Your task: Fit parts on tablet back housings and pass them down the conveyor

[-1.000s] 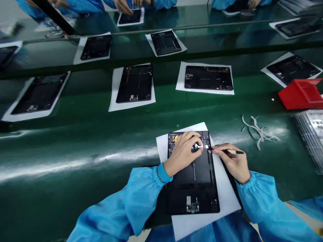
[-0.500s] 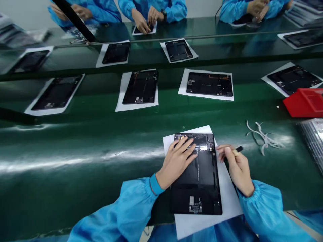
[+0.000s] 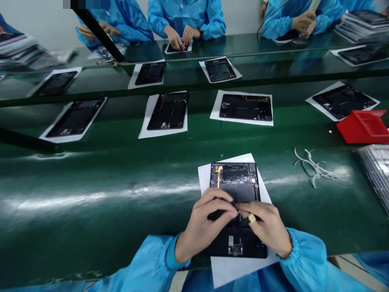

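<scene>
An opened tablet housing point(image 3: 247, 192) with a black inside lies on a white sheet point(image 3: 226, 269) in front of me. An orange ribbon strip point(image 3: 219, 174) runs down near its upper left corner. Over the middle of the housing, my left hand point(image 3: 209, 221) has thumb and fingertips pinched together; what they hold, if anything, is hidden. Close against them are the fingertips of my right hand point(image 3: 267, 225), closed around a thin tool point(image 3: 252, 218) whose pale yellow end shows between the fingers. A small circuit board point(image 3: 235, 248) sits near the housing's lower edge.
Several tablet housings on white sheets, such as one housing point(image 3: 246, 107), lie across the green bench point(image 3: 91, 223). Curled white strips point(image 3: 316, 166), a red bin point(image 3: 361, 127) and stacked clear trays point(image 3: 377, 166) are at right. Co-workers in blue sleeves point(image 3: 209, 24) work opposite.
My left hand has moved down from the housing's upper part and curled into a pinch. My right hand has come from beside the housing to its middle, meeting the left.
</scene>
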`<state>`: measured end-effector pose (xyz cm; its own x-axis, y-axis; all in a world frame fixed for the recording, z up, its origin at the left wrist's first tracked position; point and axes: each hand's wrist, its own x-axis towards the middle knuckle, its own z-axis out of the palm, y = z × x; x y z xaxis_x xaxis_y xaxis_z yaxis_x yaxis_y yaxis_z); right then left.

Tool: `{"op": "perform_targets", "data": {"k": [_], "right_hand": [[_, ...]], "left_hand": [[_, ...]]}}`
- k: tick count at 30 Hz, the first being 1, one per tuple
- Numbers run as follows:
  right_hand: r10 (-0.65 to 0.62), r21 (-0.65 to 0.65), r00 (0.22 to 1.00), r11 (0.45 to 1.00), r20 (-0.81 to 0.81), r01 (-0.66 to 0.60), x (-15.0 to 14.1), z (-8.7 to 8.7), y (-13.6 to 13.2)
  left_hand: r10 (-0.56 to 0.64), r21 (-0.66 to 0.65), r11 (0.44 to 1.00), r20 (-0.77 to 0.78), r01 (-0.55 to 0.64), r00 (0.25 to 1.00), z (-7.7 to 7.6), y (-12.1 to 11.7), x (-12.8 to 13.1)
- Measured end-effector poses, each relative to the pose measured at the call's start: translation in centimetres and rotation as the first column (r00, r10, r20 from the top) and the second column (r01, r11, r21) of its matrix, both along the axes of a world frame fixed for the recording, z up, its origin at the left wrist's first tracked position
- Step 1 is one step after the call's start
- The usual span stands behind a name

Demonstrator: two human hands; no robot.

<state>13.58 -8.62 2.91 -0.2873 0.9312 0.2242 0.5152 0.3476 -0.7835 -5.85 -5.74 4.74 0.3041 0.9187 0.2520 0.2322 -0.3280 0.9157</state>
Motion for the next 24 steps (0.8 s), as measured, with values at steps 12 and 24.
{"op": "perform_targets", "data": {"k": [12, 24], "right_hand": [[0.096, 0.338, 0.959, 0.922, 0.267, -0.186, -0.2, 0.9, -3.0], [0.055, 0.191, 0.869, 0.967, 0.491, -0.169, 2.6, 4.2, -4.9]], "left_hand": [[0.011, -0.801, 0.588, 0.144, 0.110, 0.990, 1.3, -3.8, -0.9], [-0.291, 0.005, 0.954, -0.235, 0.300, 0.927, 1.0, -4.2, 1.7]]}}
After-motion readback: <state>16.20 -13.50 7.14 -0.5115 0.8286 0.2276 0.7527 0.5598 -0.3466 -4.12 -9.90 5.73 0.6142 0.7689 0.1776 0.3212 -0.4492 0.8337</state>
